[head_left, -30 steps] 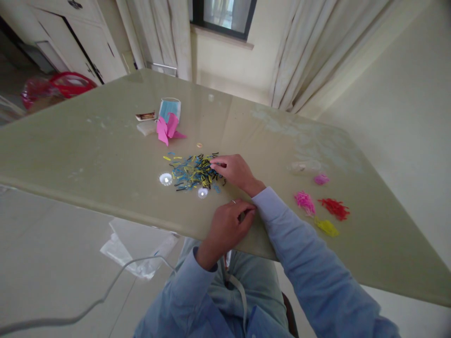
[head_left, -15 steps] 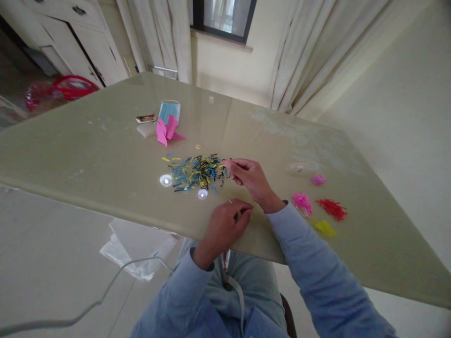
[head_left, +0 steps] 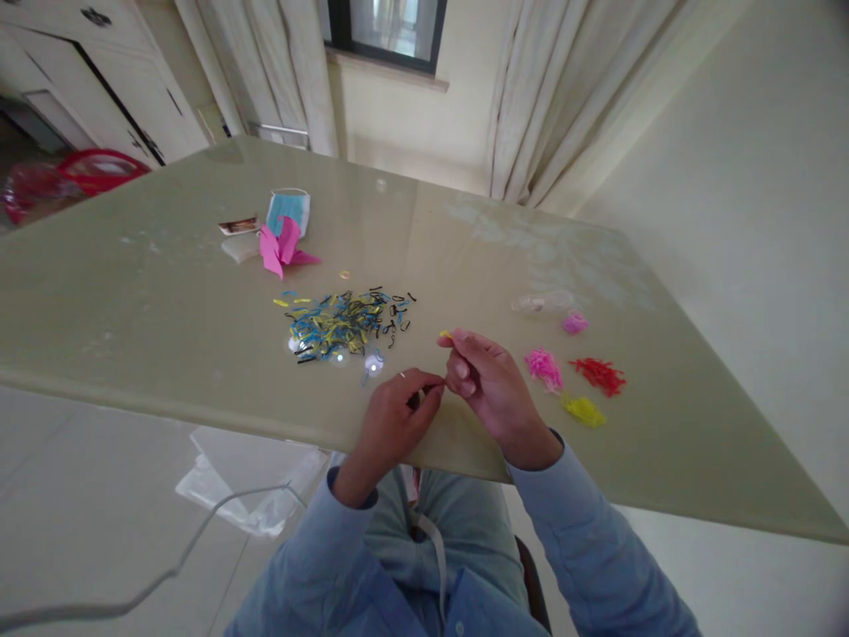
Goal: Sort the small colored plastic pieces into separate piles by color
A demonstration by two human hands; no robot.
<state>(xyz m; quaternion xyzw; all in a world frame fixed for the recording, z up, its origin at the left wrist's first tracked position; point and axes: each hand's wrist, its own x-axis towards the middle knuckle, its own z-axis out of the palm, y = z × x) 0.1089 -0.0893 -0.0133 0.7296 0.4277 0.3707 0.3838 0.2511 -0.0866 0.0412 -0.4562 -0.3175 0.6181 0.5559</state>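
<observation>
My right hand (head_left: 487,380) pinches a small yellow rubber band (head_left: 447,334) between thumb and finger, above the table near its front edge. Close beside it, my left hand (head_left: 401,411) is closed with thumb and forefinger together; whatever lies in that pinch is too small to make out. Left of and beyond both hands lies a loose pile of blue, yellow and black rubber bands (head_left: 345,323). Sorted heaps sit to the right: pink bands (head_left: 544,369), red bands (head_left: 599,375) and yellow bands (head_left: 584,410).
A pink folded paper piece (head_left: 285,246) touches a blue face mask (head_left: 288,212) at the back left, near a small printed packet (head_left: 239,226). A clear plastic bag (head_left: 540,303) and a pink bundle (head_left: 575,322) lie at the right. The greenish tabletop (head_left: 165,327) reflects light.
My right hand has drawn back from the mixed pile toward me, carrying a yellow band, and now meets my left hand. The whole view has shifted slightly.
</observation>
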